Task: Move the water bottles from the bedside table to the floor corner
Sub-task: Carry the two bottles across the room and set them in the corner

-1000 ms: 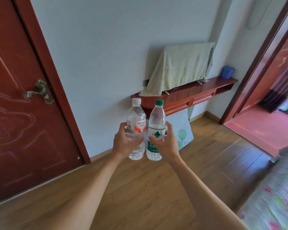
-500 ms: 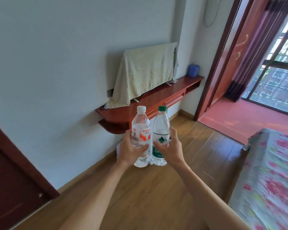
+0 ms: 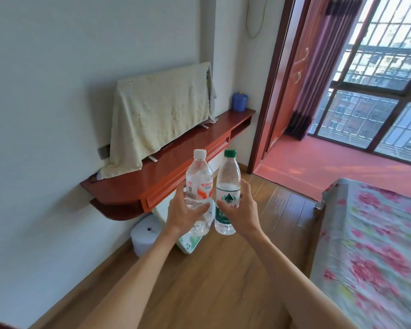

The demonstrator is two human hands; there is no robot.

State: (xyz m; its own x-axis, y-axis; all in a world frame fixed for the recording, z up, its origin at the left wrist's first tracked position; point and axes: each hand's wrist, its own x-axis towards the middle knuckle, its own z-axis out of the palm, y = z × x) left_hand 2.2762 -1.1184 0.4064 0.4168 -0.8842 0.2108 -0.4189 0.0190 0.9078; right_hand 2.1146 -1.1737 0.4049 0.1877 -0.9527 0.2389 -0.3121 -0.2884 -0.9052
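Above the wooden floor point(image 3: 211, 286), out in front of the person, two water bottles are held upright and side by side, close enough that they look to be touching. The left grip point(image 3: 183, 217) is wrapped around the white-capped bottle point(image 3: 199, 179), which carries an orange and white label; the thumb lies across its front. The right grip point(image 3: 242, 214) is wrapped around the green-capped bottle point(image 3: 228, 176), which has a green and white label. Both bottles are clear, sealed with their caps, and held in the air, well off the floor.

Behind them a red wooden wall shelf point(image 3: 133, 186) runs along the pale wall. On it stands a flat screen draped in a cream cloth point(image 3: 161, 115), and a small blue container point(image 3: 239, 101) sits at the far end. Under the shelf a white round object point(image 3: 144, 236) sits on the floor against the wall. At the right is a bed with a floral cover point(image 3: 377, 245). Beyond an open doorway, a barred window point(image 3: 377, 74) shows.
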